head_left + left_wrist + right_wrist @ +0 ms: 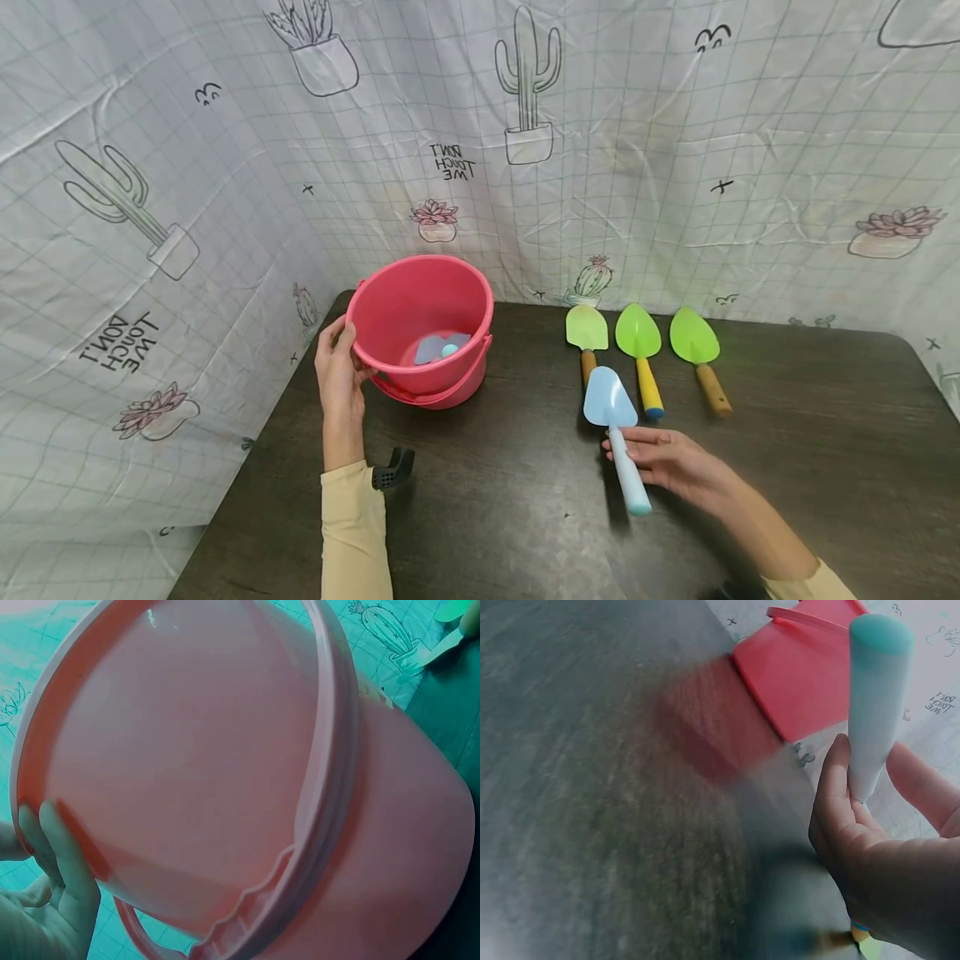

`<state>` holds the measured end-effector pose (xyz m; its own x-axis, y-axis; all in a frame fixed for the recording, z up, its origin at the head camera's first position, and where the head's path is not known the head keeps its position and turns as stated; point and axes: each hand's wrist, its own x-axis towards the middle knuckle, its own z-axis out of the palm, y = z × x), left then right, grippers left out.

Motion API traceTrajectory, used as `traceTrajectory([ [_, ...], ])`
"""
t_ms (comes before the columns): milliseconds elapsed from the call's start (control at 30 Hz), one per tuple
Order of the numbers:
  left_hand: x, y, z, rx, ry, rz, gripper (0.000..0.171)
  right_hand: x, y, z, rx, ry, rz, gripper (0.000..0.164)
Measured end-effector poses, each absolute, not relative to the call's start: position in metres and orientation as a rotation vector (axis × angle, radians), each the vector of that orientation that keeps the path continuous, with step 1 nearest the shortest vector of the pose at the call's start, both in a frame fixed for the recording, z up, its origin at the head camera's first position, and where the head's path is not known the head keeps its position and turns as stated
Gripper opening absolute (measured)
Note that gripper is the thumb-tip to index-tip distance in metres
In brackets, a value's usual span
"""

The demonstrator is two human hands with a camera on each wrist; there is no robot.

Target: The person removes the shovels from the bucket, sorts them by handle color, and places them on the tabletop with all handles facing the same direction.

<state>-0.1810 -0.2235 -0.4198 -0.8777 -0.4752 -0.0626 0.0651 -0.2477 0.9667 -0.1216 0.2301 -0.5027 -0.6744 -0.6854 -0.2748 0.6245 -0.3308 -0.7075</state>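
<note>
On the table's left side stands a pink bucket (423, 287) (187, 772). My left hand (341, 371) (60, 885) grips its rim on the near left, with fingertips showing over the edge. Inside at the bottom lie blue-grey flat pieces (431, 348) and a small light-blue rounded thing (449, 350), partly hidden. To the right, my right hand (675, 462) (877, 855) holds a light-blue hand trowel (609, 398) by its pale handle (877, 705), between thumb and fingers. The trowel is lifted off the table, blade pointing away, and partly covers another trowel's handle.
Three green-bladed trowels lie in a row at the back: one with a squarish blade (587, 327), one with a yellow handle (649, 387), one with a wooden handle (712, 390). A printed cloth (637, 167) hangs behind and left of the dark table (495, 500).
</note>
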Motion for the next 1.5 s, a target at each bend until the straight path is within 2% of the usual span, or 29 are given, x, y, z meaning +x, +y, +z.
traceTrajectory([
  [1500, -0.180, -0.226, -0.423, 0.481, -1.670, -2.168, 0.040, -0.096, 0.234, -0.515, 0.020, 1.144, -1.964, 0.030],
])
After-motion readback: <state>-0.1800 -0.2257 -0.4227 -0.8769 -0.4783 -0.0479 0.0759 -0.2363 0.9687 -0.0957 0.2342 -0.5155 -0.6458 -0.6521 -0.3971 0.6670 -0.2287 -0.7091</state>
